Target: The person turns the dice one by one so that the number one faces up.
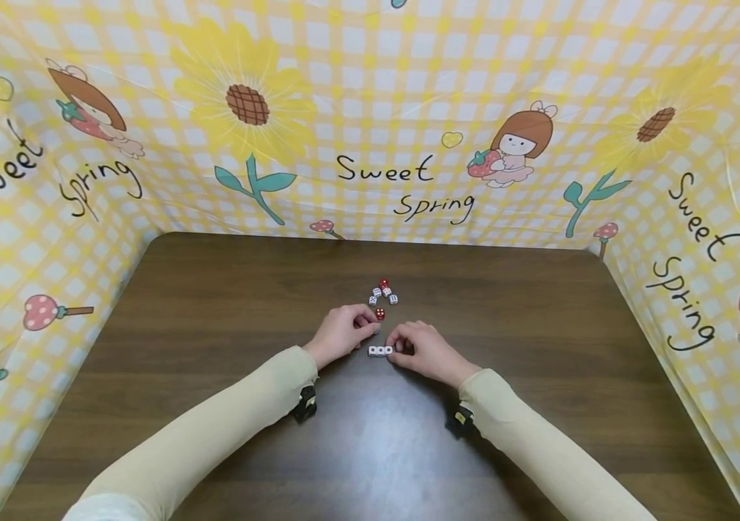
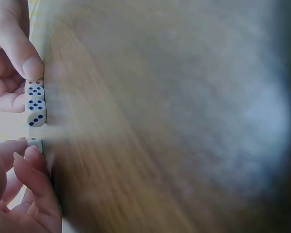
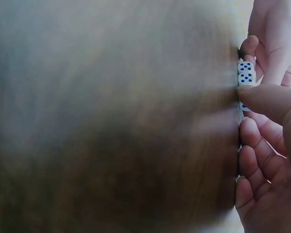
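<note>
Three white dice stand in a short row on the table, each with one dark pip on top. My right hand pinches the die at the row's right end, its thumb on the near face. In the left wrist view, blue pips show on the row's near faces. Slightly behind the row's left end, my left hand pinches another white die between thumb and fingertips, apart from the row. Its fingers hide most of that die.
Beyond the hands lies a loose cluster: a red die near the left fingertips, several white dice, and another red die farthest back. A yellow checked cloth walls the brown wooden table at the back and sides.
</note>
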Action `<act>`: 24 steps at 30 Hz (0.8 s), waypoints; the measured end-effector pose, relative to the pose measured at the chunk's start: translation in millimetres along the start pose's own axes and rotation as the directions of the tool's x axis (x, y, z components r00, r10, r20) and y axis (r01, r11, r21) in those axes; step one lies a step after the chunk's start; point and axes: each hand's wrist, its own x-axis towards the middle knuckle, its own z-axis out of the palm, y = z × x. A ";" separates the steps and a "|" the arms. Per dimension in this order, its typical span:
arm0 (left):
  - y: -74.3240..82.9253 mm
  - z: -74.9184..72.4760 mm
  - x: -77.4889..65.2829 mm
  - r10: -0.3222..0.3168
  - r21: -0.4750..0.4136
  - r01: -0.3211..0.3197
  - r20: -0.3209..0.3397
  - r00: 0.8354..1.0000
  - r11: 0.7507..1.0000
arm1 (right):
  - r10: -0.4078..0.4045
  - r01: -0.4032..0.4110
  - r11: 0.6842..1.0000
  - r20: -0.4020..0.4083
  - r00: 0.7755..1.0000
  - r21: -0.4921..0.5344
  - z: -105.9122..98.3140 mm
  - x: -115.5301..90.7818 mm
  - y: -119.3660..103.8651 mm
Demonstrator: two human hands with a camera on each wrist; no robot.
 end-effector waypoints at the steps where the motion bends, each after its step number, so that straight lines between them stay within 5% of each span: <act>1: -0.6 -0.6 -0.4 0.007 -0.007 -0.007 0.005 1.000 1.000 | 0.000 0.000 1.000 0.001 1.000 0.000 -0.2 0.1 -0.2; 8: -6.0 -4.6 -5.6 0.052 -0.040 -0.051 0.032 0.998 0.998 | -0.008 0.008 1.000 0.002 1.000 0.005 -0.4 0.1 -1.0; 13: -8.4 -8.1 -10.7 0.112 0.060 -0.113 0.016 0.994 0.992 | -0.017 0.017 1.000 -0.001 1.000 0.000 0.3 -0.4 -1.2; 24: -17.5 -14.2 -20.7 0.129 0.194 -0.130 0.015 0.991 0.972 | -0.035 0.035 0.999 -0.014 0.999 0.000 1.2 -0.5 -0.9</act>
